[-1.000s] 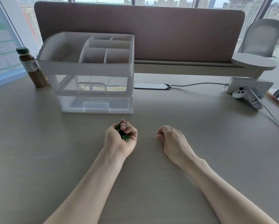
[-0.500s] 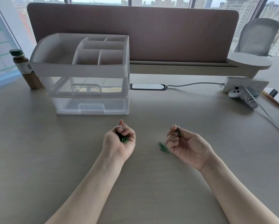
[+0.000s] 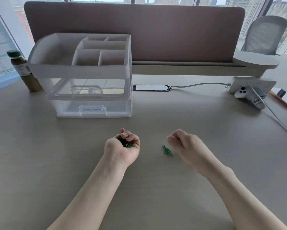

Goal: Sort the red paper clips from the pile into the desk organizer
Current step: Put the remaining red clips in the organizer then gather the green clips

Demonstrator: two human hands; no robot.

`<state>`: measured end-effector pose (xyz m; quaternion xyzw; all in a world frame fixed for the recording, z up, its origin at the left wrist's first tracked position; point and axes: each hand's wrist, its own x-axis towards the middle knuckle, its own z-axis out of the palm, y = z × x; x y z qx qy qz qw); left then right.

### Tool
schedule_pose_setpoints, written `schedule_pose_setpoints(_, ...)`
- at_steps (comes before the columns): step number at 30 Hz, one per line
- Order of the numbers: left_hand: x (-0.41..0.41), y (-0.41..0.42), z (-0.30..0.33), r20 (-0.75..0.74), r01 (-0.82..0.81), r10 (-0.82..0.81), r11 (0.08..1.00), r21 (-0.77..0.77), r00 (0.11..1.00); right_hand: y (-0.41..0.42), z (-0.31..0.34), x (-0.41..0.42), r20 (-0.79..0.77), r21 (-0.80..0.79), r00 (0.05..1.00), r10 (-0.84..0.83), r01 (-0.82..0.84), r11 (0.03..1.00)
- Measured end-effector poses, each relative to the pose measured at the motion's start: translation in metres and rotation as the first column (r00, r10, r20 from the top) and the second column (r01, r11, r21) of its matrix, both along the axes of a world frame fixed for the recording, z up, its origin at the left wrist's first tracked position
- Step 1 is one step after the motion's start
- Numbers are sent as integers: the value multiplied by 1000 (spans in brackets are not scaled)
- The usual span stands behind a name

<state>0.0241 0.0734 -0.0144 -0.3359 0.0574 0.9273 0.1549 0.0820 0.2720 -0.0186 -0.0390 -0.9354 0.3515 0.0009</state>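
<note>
- Left hand (image 3: pixel 122 146), palm up at frame centre, curls its grip round a bunch of green clips (image 3: pixel 125 143).
- Right hand (image 3: pixel 183 143) is loosely curled, holding nothing visible.
- Loose green clips (image 3: pixel 167 151) lie on the surface just left of it, long axis running toward lower right.
- No red clips are visible.
- The organizer (image 3: pixel 83 67) stands upper left, nearer the left hand.

You've got one view only: head-worn wide-angle, looking forward and down across the desk (image 3: pixel 39 163). The desk organizer (image 3: pixel 83 70) sits ahead, left of centre at mid-distance; your forearms enter from the bottom edge, nearer than it. Edges bow from lens distortion.
</note>
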Motion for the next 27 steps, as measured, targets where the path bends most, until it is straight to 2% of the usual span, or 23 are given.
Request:
schedule_pose_setpoints(2,-1,-1,0,8,1,-1,1000,-5,1000,-2,2,3,39,278,996,78,-85,957)
schedule_pose_setpoints(5,-1,-1,0,10,9,-9,1000,-12,1000,-7,2,3,47,415,985,164,-168,894)
schedule_pose_setpoints(10,-1,-1,0,6,22,-22,1000,-13,1000,-15,-1,2,-12,456,982,187,-161,875)
schedule_pose_setpoints(15,-2,-3,0,-12,32,-32,999,-10,999,-25,1,3,23,497,985,171,-159,853)
schedule_pose_setpoints(20,-4,-4,-1,-27,43,-43,999,-8,999,-35,-2,-2,88,642,994,66,-107,759)
schedule_pose_setpoints(23,-3,-5,0,-37,52,-52,999,-5,998,-44,-3,-3,121,627,991,-49,-39,778)
schedule_pose_setpoints(27,-4,-7,0,-46,49,-49,999,-2,998,-38,-2,-2,82,557,995,-63,7,830)
